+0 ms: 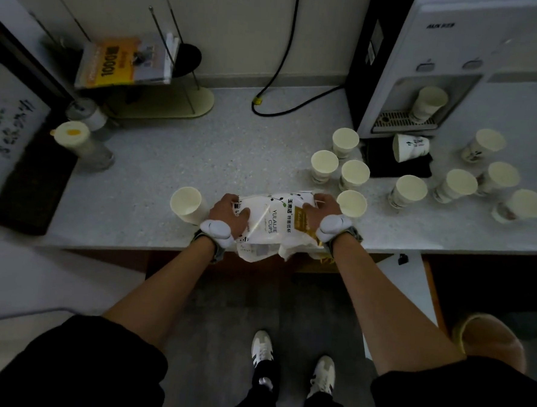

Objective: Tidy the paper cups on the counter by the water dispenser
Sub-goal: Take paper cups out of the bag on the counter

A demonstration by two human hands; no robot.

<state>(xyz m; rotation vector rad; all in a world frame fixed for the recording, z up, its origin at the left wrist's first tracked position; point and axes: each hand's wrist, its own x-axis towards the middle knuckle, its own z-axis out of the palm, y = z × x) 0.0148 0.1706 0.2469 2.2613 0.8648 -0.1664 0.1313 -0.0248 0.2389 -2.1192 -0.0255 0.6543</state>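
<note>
Left grip (228,215) and right grip (320,211) clutch a crinkled white bag (269,225) overhanging the counter (169,165) front edge; cups (324,164) crowd its right, open counter stretches behind.

Dim light falls on a pale speckled surface (201,155) across the middle. A cream wall (240,28) rises at twelve o'clock, and grey floor (223,310) lies at six o'clock.

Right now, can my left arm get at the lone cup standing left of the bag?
Probably yes: the lone cup stands right beside the left grip with nothing between, though that grip holds the bag and would have to let go first.
</note>
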